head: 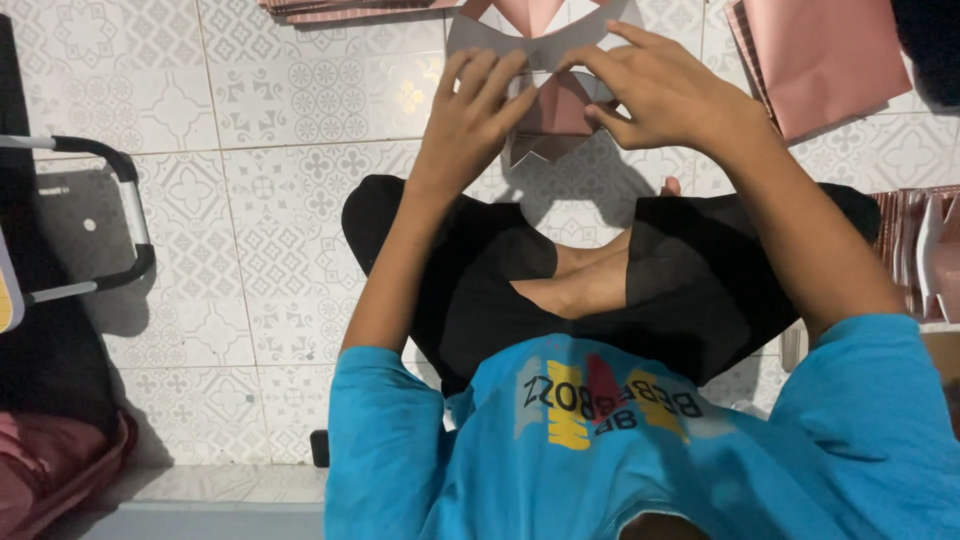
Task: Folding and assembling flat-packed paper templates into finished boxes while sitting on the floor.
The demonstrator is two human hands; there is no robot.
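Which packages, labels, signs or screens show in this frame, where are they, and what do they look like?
Flat pink-and-grey die-cut carton blank: on the tiled floor, under both hands.
Stack of flat pink carton sheets: top right, rectangular.
Second pink sheet stack: top edge.
Printed patch on blue shirt: chest, yellow, red, grey.
No screens or signs.

Pink paper stacks (820,60) and a folded cardboard piece (545,45) lie on a patterned tiled floor (290,200).
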